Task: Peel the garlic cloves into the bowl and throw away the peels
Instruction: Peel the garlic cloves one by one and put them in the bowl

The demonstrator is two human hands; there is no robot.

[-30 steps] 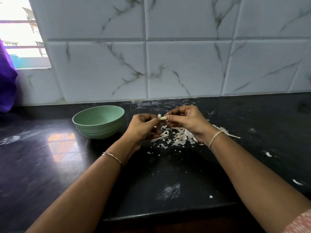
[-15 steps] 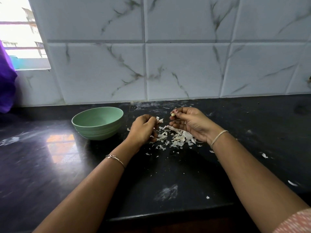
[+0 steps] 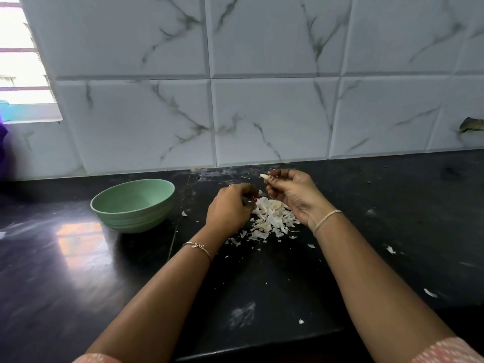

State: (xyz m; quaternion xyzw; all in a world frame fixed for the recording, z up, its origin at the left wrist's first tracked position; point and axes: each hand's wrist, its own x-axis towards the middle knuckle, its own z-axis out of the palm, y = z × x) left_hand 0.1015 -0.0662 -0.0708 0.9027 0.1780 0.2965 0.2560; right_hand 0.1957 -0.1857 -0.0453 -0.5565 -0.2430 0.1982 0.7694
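Pinching a garlic clove (image 3: 264,176), the right hand (image 3: 293,195) hovers; the left hand (image 3: 229,208) curls over peels (image 3: 272,221), its grasp hidden.

- The bowl (image 3: 132,205) stands on the worktop (image 3: 392,205), left of the peel pile (image 3: 272,221) and apart from it.
- The peel pile lies between the left hand (image 3: 229,208) and the right hand (image 3: 293,195).
- The garlic clove (image 3: 264,176) sits in the right hand's fingers (image 3: 275,182), behind the pile.
- A tiled wall (image 3: 262,113) stands behind the worktop.

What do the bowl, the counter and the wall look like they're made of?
Bowl: matte pale green, ribbed sides, likely plastic or a fibre composite.
Counter: polished black stone, probably granite; it mirrors the window.
Wall: glossy white tiles with grey marble-like veins and visible joints, probably ceramic.
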